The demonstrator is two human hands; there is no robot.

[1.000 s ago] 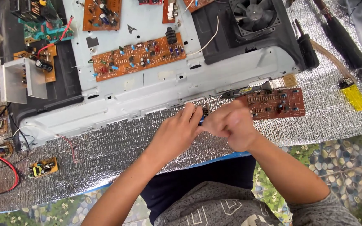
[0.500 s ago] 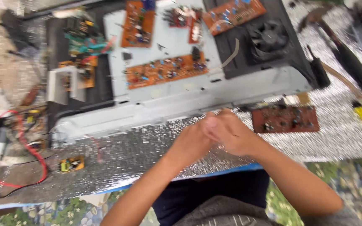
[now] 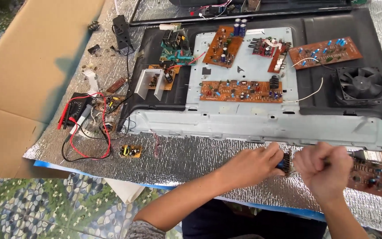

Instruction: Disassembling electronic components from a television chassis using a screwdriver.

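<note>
Now, left hand [image 3: 250, 166]: fingers pinch a small black part [image 3: 284, 162].
Right hand [image 3: 323, 170]: fisted round a brush [image 3: 374, 156].
Advice: probably brush lightly, gripping the part firmly above the tabletop [image 3: 191, 155].

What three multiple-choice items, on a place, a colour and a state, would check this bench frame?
1. Where is the cooling fan? A far right of the chassis B on the cardboard C beside the red leads
2. What colour is the bench covering? A green B silver C black
3. How is the right hand? A flat and open B closed in a fist C out of view

Answers: 1 A, it sits in the chassis's right end; 2 B, shiny quilted foil; 3 B, the fingers are curled shut, close to the left hand.
</note>
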